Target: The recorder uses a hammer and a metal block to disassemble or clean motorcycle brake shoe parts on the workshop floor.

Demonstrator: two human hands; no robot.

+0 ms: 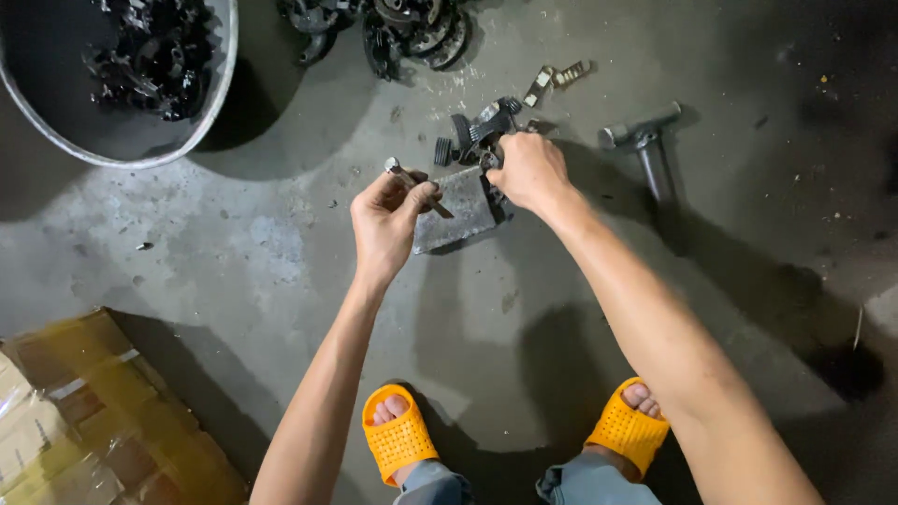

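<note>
My left hand [388, 217] is closed around a thin metal rod [404, 175] whose tip rests over a grey metal block [460, 208] on the concrete floor. At the block's far edge my right hand [528, 171] grips a dark metal part [486, 126] with black rubber pieces. The part's lower end is hidden under my fingers.
A grey hammer [645, 145] lies to the right of the block. A round metal tub [201, 122] of dark parts stands at the top left, a pile of black parts [412, 33] at the top, small metal bits [554, 79] nearby. A taped cardboard box [89, 421] sits bottom left. My feet wear orange sandals [399, 435].
</note>
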